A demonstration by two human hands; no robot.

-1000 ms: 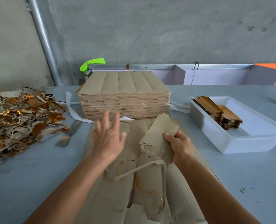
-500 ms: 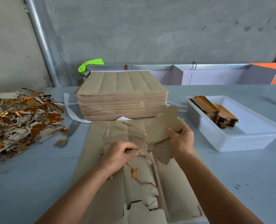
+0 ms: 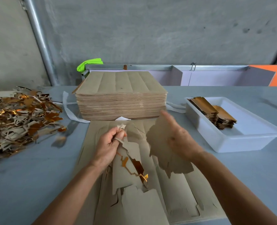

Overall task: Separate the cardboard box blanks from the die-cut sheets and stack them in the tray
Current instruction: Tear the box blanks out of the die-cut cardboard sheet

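Cardboard fills the head view, the only one I have. My left hand (image 3: 109, 143) has its fingers curled tight around a thin strip of waste trim (image 3: 121, 127), pinching it just above the die-cut sheet (image 3: 175, 189) that lies flat on the grey table (image 3: 29, 176) right in front of me. My right hand (image 3: 180, 140) carries a loose box blank (image 3: 158, 143) lifted off the sheet; the hand is blurred, one finger points out straight, and I cannot tell how the others sit on the card. Torn edges in the sheet show gold foil underneath. Behind it stands the tall stack of uncut sheets (image 3: 121, 101). To my right the white tray (image 3: 241, 142) holds two short piles of finished blanks (image 3: 215, 114) against its far-left wall. To my left lies the scrap heap (image 3: 19, 117).
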